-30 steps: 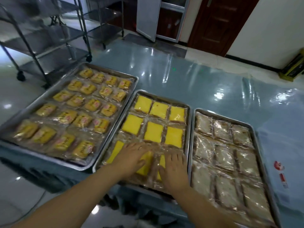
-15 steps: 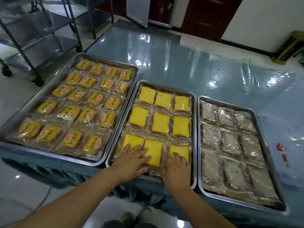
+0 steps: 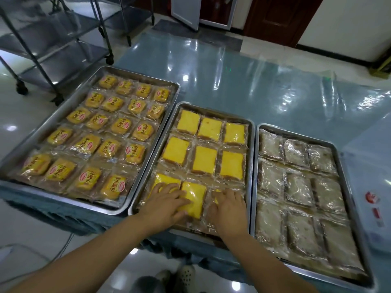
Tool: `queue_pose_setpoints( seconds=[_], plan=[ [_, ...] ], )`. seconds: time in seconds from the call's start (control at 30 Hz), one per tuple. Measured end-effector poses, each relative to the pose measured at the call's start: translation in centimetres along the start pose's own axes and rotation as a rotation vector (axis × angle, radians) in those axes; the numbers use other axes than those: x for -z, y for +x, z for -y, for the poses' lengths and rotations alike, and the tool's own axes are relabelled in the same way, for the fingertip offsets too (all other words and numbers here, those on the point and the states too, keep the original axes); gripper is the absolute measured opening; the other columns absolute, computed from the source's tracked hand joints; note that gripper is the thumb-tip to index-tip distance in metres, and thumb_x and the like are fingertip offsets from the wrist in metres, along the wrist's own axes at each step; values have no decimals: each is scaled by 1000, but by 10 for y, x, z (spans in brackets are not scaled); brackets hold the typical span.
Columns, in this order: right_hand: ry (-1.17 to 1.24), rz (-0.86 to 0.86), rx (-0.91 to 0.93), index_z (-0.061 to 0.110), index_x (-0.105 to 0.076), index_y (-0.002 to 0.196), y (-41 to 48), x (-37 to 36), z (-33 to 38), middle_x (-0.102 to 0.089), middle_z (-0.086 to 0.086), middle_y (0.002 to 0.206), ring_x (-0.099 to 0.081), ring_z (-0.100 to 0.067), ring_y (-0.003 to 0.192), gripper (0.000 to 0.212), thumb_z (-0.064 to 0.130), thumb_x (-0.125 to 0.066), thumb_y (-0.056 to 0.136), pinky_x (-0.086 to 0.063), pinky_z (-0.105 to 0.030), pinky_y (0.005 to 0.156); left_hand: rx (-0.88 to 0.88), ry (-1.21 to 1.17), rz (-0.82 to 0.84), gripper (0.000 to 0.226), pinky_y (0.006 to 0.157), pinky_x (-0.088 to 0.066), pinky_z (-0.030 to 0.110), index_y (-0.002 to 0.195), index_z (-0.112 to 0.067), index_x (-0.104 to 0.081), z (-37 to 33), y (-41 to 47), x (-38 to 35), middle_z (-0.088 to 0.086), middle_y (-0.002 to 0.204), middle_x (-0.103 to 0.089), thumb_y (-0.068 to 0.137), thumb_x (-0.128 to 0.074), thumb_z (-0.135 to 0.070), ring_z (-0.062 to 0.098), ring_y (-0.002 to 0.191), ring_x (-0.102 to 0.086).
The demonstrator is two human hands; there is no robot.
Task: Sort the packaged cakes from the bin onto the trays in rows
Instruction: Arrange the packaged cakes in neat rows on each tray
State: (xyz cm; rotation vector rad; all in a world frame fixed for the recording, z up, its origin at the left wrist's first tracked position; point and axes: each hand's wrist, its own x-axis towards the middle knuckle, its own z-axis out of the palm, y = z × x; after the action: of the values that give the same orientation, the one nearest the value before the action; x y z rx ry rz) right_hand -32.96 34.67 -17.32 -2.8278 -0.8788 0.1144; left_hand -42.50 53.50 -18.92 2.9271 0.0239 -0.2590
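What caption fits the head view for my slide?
Left hand and right hand press yellow cakes in the near row of the middle tray.

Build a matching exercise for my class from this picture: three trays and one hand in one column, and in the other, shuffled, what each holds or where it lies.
Column A
1. left tray
2. middle tray
3. right tray
4. right hand

Column B
a. plain yellow cakes, three per row
b. flat on the middle tray's near row
c. red-labelled cakes, four per row
d. pale cakes in clear wrap

Pairs: 1-c, 2-a, 3-d, 4-b
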Motion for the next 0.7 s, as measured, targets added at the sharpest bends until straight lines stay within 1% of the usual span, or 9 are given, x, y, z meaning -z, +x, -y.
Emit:
queue_pose_setpoints(
  seconds=[0.03,0.1,0.17,0.2,0.27,0.33,0.47,0.6,0.7],
  plan=[
    [20,-19,16,18,-60,119,6,2,-4,-55,-7,122,-47,-26,113,33,25,-53,89,-39,-37,93,12,-4,-28,46,107,-5,38,134,-42,-42,0,6,4,-14,147,-35,91,-34,-57,13,139,-13],
    [9,13,39,17,-51,130,20,5,-11,-45,-9,137,-37,-26,127,40,29,-49,92,-33,-38,104,29,-20,-54,48,109,-4,37,138,-40,-36,2,24,11,-9,150,-30,92,-37,-54,14,140,-11],
    [-22,74,59,18,-37,141,33,6,-20,-30,-10,149,-22,-26,139,49,35,-43,95,-19,-38,114,43,-23,-39,53,112,3,40,142,-38,-29,4,45,17,-3,156,-18,92,-39,-53,17,142,-2],
    [-36,102,70,19,-30,145,38,6,-24,-21,-11,153,-13,-26,143,53,36,-41,96,-12,-38,117,51,-14,-14,55,112,8,42,144,-38,-26,4,55,19,0,157,-10,92,-38,-54,19,143,3],
    [-69,157,95,19,-17,149,46,5,-30,-5,-12,158,2,-26,145,58,37,-37,98,1,-38,118,57,44,46,60,110,15,47,147,-38,-16,2,75,19,1,158,2,92,-33,-58,20,143,11],
    [-83,196,111,20,-10,150,52,3,-34,3,-12,158,9,-26,145,61,36,-36,98,7,-38,116,47,98,87,65,110,16,51,148,-38,-8,-2,92,16,1,158,7,91,-31,-61,21,143,15],
    [-102,231,136,22,-6,151,60,-1,-40,7,-11,158,12,-27,144,62,40,-34,99,7,-41,116,41,133,129,69,110,14,55,147,-39,-2,-6,112,12,1,158,6,89,-31,-64,24,143,13],
    [-122,230,150,24,-7,150,64,-3,-45,3,-10,158,9,-27,145,60,41,-32,98,5,-42,116,26,172,121,68,108,13,58,146,-41,-2,1,113,11,-1,158,4,89,-29,-65,24,144,9],
    [-125,229,147,24,-8,150,63,-3,-44,2,-10,159,8,-27,145,58,40,-30,99,5,-41,116,38,163,133,67,109,9,59,146,-41,-1,4,108,11,-2,158,7,90,-28,-64,22,143,11]
  ],
)
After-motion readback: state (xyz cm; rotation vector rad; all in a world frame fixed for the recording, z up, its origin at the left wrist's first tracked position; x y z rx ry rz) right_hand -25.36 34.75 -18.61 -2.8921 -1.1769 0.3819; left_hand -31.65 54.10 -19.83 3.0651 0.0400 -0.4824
